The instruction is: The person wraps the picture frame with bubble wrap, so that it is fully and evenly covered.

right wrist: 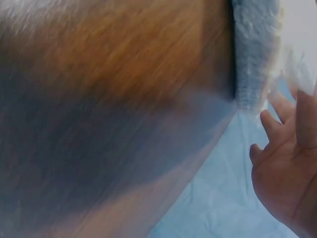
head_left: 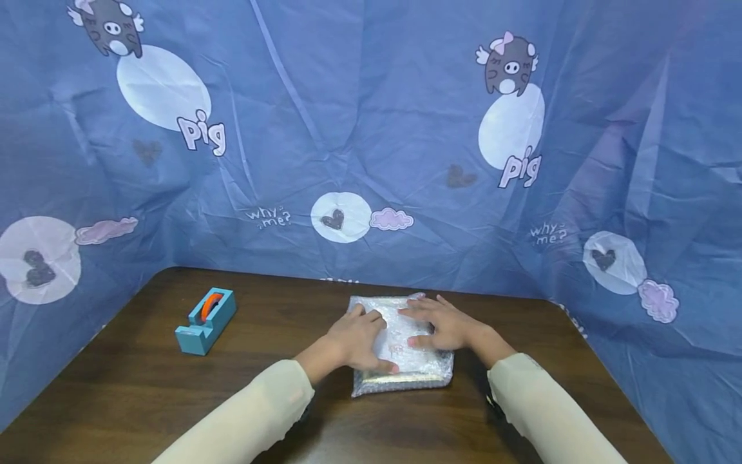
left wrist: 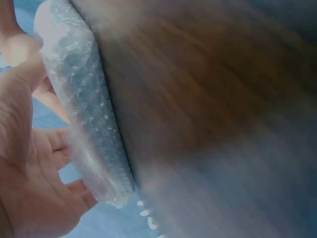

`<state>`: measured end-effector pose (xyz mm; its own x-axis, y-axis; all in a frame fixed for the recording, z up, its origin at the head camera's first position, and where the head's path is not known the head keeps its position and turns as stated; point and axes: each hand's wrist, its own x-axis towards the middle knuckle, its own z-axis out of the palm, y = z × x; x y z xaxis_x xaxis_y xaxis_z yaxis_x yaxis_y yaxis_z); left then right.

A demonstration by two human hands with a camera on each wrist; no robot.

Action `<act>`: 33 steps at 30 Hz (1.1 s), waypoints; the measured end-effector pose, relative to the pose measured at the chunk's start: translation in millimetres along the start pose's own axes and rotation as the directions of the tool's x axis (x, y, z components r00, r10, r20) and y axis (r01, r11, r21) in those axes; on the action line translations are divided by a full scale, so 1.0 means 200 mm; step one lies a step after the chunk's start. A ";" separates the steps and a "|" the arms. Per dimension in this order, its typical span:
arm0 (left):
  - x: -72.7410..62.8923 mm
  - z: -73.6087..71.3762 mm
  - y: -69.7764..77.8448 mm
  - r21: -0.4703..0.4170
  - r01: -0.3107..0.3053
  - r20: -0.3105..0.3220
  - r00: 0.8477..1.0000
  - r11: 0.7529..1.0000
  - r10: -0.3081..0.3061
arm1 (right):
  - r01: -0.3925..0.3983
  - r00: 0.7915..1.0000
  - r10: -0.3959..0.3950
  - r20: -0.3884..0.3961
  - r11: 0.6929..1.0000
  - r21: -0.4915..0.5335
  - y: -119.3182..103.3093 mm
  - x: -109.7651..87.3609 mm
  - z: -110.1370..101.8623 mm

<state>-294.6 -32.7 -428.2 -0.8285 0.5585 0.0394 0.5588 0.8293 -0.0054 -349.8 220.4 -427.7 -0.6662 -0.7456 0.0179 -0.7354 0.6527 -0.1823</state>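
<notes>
A flat rectangular item wrapped in bubble wrap (head_left: 400, 380) lies on the table, its contents hidden apart from a whitish face and yellowish edges. My left hand (head_left: 358, 338) is over its left part, thumb stretched toward the near edge and fingers a little bent. Over the right part is my right hand (head_left: 443, 327), fingers spread toward the far edge. In the left wrist view the left palm (left wrist: 34, 163) faces the side of the wrap, with the fingers on its top. The right wrist view shows the right hand (right wrist: 287, 168) beside the wrapped item's side (right wrist: 252, 64).
A teal tape dispenser (head_left: 217, 322) with an orange roll (head_left: 210, 307) stands to the left on the dark wooden table (head_left: 278, 322). Behind the table and along its sides hangs a blue printed cloth (head_left: 359, 154).
</notes>
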 end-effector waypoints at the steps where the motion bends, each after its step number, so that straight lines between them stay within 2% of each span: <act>1: 0.00 0.00 0.00 0.005 0.003 0.007 1.000 1.000 -0.003 | 0.010 1.000 -0.010 -0.012 1.000 0.005 0.01 0.00 0.00; 4: 0.01 0.01 0.01 0.020 0.011 0.013 1.000 1.000 -0.011 | 0.032 0.999 -0.033 -0.033 0.999 -0.020 0.02 0.00 0.02; 8: 0.01 0.01 0.01 0.027 -0.004 -0.012 1.000 1.000 0.005 | 0.037 0.998 -0.040 -0.056 0.998 -0.050 0.03 -0.01 0.06; 16: -0.01 -0.01 -0.01 -0.005 -0.010 -0.059 0.998 1.000 0.010 | 0.058 0.995 -0.060 -0.084 0.998 -0.035 0.04 -0.01 0.08; 21: -0.03 -0.04 -0.05 -0.035 -0.044 -0.132 0.990 0.998 0.039 | 0.054 0.994 -0.056 -0.091 0.998 -0.021 0.05 -0.02 0.09; 24: -0.06 -0.08 -0.11 -0.058 -0.063 -0.198 0.979 0.996 0.050 | 0.059 0.994 -0.060 -0.093 0.998 -0.017 0.05 -0.03 0.09; 27: -0.13 -0.12 -0.20 -0.086 -0.057 -0.256 0.966 0.995 0.034 | 0.071 0.993 -0.074 -0.094 0.997 -0.029 0.05 -0.02 0.08; 31: -0.23 -0.17 -0.33 -0.100 -0.021 -0.299 0.954 0.995 -0.010 | 0.071 0.994 -0.074 -0.084 0.997 -0.042 0.04 -0.02 0.08; 33: -0.29 -0.19 -0.40 -0.102 0.019 -0.300 0.953 0.995 -0.049 | 0.065 0.995 -0.069 -0.078 0.997 -0.047 0.04 -0.02 0.07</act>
<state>-289.1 -132.4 -391.3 -0.8058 0.4864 0.3379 0.5440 0.8334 0.0975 -350.5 226.1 -443.6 -0.6215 -0.7761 0.1070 -0.7825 0.6081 -0.1339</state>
